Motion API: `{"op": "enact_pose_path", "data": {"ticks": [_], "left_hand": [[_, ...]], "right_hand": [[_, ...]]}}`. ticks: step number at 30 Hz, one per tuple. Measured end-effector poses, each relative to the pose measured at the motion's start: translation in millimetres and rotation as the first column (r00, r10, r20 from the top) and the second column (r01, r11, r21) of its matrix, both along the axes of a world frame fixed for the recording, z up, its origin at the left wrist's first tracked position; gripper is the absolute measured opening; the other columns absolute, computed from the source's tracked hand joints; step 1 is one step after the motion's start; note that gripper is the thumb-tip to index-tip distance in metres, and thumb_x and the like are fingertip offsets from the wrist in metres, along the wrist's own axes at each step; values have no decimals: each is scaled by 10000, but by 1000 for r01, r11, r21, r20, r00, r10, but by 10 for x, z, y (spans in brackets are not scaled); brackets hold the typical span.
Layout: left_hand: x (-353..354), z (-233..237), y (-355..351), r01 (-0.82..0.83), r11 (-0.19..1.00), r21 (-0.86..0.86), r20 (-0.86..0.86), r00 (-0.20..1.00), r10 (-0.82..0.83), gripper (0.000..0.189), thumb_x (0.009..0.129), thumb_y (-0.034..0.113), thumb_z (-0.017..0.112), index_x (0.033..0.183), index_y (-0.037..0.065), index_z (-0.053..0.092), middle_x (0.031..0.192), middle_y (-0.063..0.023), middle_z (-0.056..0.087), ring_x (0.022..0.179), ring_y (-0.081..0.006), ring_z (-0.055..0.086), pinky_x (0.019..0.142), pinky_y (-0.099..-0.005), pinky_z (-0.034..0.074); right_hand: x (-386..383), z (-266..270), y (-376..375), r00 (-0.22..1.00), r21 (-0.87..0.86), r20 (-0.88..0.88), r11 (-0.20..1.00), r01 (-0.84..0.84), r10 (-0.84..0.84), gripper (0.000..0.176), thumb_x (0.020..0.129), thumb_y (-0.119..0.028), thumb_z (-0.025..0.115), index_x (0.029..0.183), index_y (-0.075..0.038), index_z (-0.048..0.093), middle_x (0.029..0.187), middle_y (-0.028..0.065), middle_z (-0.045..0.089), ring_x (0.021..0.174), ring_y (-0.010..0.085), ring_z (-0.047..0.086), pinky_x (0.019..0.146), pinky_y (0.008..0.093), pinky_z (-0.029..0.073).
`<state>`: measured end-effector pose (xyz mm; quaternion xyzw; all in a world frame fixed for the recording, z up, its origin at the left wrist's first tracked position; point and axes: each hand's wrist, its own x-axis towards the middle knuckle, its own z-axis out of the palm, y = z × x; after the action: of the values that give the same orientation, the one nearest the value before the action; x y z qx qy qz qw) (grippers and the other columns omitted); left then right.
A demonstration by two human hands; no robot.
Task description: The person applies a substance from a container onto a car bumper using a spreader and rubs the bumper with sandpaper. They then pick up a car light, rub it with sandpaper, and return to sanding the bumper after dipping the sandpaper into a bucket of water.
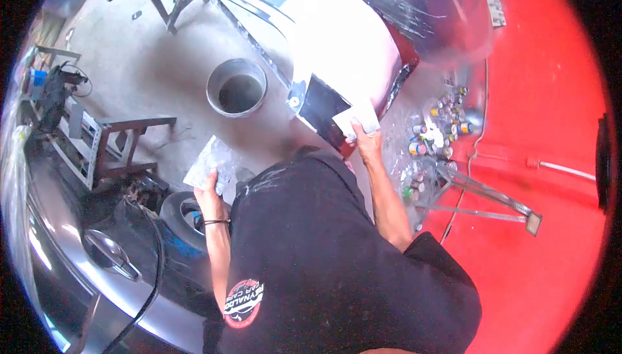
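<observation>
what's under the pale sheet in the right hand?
The pale sheet held by the right hand lies against a dark glossy panel. The panel surface directly beneath the sheet is covered and cannot be seen.

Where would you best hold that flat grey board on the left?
Probably by its near bottom edge, coming from below, as the left hand does: the board is thin and flat, so a pinch at the edge leaves its smeared face free.
</observation>
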<state>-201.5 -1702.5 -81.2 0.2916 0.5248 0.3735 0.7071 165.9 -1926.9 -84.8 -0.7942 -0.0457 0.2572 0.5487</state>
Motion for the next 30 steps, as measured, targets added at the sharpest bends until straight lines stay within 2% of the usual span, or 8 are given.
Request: {"op": "enact_pose_path", "data": {"ticks": [11,18,23,24,25,27,28,30], "left_hand": [[23,-33,-76,124,992,-20,-38,992,-124,432,955,53,684,1363,-30,564,1276,-127,673,1112,-244,684,906,-386,591],[-62,-31,-135,84,996,-7,-9,996,-84,439,960,71,685,1369,-29,561,1289,-126,664,1126,-241,674,904,-390,589],[-110,88,-142,144,990,-11,-14,989,-144,425,970,108,682,1356,-35,575,1237,-129,684,1103,-231,676,950,-396,560],[-173,78,-158,151,987,-47,-88,984,-155,443,938,123,733,1338,-21,610,1248,-119,691,1121,-227,657,981,-394,523],[-242,-129,-171,176,984,27,-173,970,-168,499,914,169,766,1345,-27,607,1252,-119,687,1117,-232,648,965,-404,523],[-150,70,-130,266,964,16,-349,905,-244,469,895,209,790,1273,-37,662,1179,-110,721,1062,-227,669,939,-393,526],[-94,57,-156,205,978,34,-207,959,-194,424,904,176,776,1274,5,659,1180,-87,710,1111,-209,650,968,-389,521],[8,154,-115,252,967,47,-127,961,-245,442,909,221,796,1261,-12,667,1189,-81,724,1069,-206,679,980,-385,529]], "right_hand": [[206,49,-8,998,-130,50,991,-31,38,354,916,-341,790,999,3,782,809,85,770,595,146,696,517,280,533],[220,-72,37,994,-255,67,965,-64,83,386,931,-356,772,1043,13,760,791,95,758,603,150,696,509,265,528],[42,78,93,997,-45,69,999,25,-22,338,947,-286,761,1076,26,747,879,92,749,678,144,686,550,274,556],[45,-22,86,997,83,-29,993,79,-77,309,943,-226,765,1131,18,734,988,98,738,775,160,689,558,289,569],[-36,260,206,998,-15,65,1000,12,-11,314,940,-183,765,1180,13,715,1043,100,727,829,195,696,557,305,589],[12,126,424,987,145,-85,978,149,-137,298,954,-156,751,1184,24,692,1038,108,718,784,206,694,540,332,612],[-26,171,589,991,154,-57,980,129,-121,296,960,-146,745,1184,33,671,1007,112,717,728,203,687,501,338,593],[62,181,818,994,153,69,983,-99,90,304,980,-144,703,1216,39,644,921,113,710,629,178,659,414,313,519]]}}
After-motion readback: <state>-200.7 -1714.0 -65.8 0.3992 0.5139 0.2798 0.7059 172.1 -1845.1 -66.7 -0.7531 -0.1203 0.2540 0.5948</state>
